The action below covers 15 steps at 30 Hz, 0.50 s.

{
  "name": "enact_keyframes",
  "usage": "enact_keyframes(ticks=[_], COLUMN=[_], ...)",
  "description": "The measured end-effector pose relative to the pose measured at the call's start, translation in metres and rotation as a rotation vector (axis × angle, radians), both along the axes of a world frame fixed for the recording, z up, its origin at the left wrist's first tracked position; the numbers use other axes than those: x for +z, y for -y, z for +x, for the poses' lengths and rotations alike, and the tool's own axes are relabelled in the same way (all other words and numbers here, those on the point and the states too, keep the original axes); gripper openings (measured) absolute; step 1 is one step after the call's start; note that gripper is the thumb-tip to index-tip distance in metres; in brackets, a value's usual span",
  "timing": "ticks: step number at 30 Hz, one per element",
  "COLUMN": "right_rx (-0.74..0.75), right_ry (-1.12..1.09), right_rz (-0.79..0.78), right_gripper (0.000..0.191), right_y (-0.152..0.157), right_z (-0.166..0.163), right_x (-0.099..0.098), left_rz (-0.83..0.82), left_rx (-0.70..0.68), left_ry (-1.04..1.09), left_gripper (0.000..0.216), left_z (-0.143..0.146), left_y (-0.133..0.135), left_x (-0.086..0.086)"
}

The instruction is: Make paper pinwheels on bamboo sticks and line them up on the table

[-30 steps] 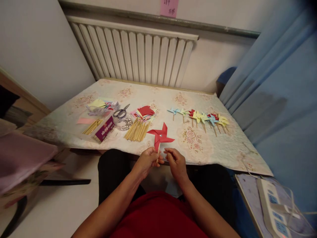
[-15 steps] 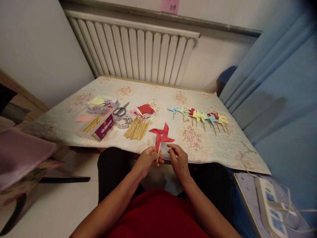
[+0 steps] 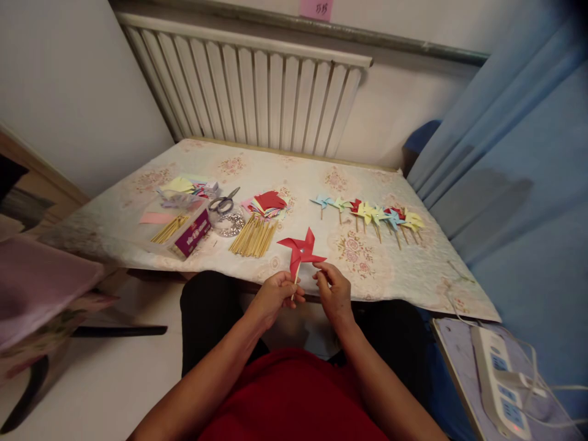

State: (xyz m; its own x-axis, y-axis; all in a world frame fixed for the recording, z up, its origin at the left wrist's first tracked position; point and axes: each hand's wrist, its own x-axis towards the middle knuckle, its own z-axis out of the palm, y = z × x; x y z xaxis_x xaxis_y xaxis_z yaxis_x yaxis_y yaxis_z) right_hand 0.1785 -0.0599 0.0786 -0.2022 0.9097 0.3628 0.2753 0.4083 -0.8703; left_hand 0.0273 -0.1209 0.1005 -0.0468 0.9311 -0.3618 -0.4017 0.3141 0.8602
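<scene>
A red paper pinwheel [image 3: 302,250] on a thin wooden stick stands upright over the table's front edge. My left hand [image 3: 276,295] is closed around the stick, just below the blades. To the right, my right hand [image 3: 334,289] has its fingers curled but apart, with the index fingertip close to the lower right blade; whether it touches cannot be told. Nothing shows in that hand. Ahead lie a bundle of wooden sticks [image 3: 254,237] and a fan of coloured paper pieces [image 3: 268,204], red on top.
Several finished pinwheels [image 3: 366,213] lie in a row at the right. Scissors [image 3: 225,201] rest on a round tub of small fasteners [image 3: 228,224]. A purple-labelled box [image 3: 193,236] holds more sticks. A power strip [image 3: 500,380] sits on a stand at the lower right.
My right hand has moved slightly up toward the pinwheel's right blade. The pinwheel and my left hand have hardly shifted.
</scene>
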Motion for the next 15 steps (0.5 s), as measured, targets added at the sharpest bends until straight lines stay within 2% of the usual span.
enact_keyframes(ticks=[6,9,12,15], right_rx=[0.001,0.011,0.014,-0.034], right_ry=[-0.013,-0.016,-0.109,-0.303], right_rz=[-0.012,-0.069,-0.243,-0.46], right_gripper=[0.024,0.021,0.017,0.021], right_y=[0.0,0.0032,0.0034,-0.0016], right_z=[0.0006,-0.0002,-0.0006,0.0004], right_x=[0.0007,0.0006,-0.0028,-0.0086], left_rz=[0.005,0.009,0.012,0.016], left_rx=[-0.007,-0.001,0.006,0.009], left_ry=[0.0,0.006,0.007,-0.002], left_gripper=[0.022,0.021,0.02,0.02], left_z=[0.0009,0.001,0.0009,0.0003], left_y=[0.0006,0.0002,-0.0006,-0.0013], left_x=[-0.0004,-0.0011,-0.0017,-0.0027])
